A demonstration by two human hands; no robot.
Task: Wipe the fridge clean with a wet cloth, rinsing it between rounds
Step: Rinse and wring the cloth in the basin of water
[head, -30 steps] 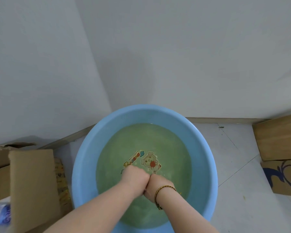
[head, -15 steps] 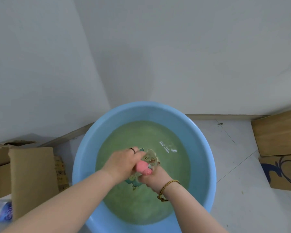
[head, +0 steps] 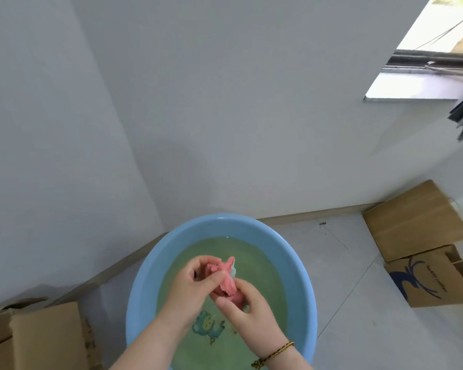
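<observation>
Rinse step: pink cloth [head: 225, 276] bunched between both hands, apparently just above green-tinted water [head: 265, 273] in blue basin [head: 137, 303] on floor [head: 345, 289]. Gripped at upper end by left hand [head: 193, 287], at lower end by right hand [head: 249, 308], with fingers [head: 198, 264] curled round it. Twist ends opposite ways, low over basin (less splash on floor); squeeze to damp, not dripping, before fridge.

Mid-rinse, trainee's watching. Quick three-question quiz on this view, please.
1. True or false: the crumpled pink cloth floats untouched in the round blue plastic basin.
2. Which wrist wears the braided cord bracelet? A left, B right, C both.
3. What material is the brown box on the floor left of the basin?
Key: 1 false, the left hand and right hand both grip it; 2 B; 3 cardboard.
</observation>
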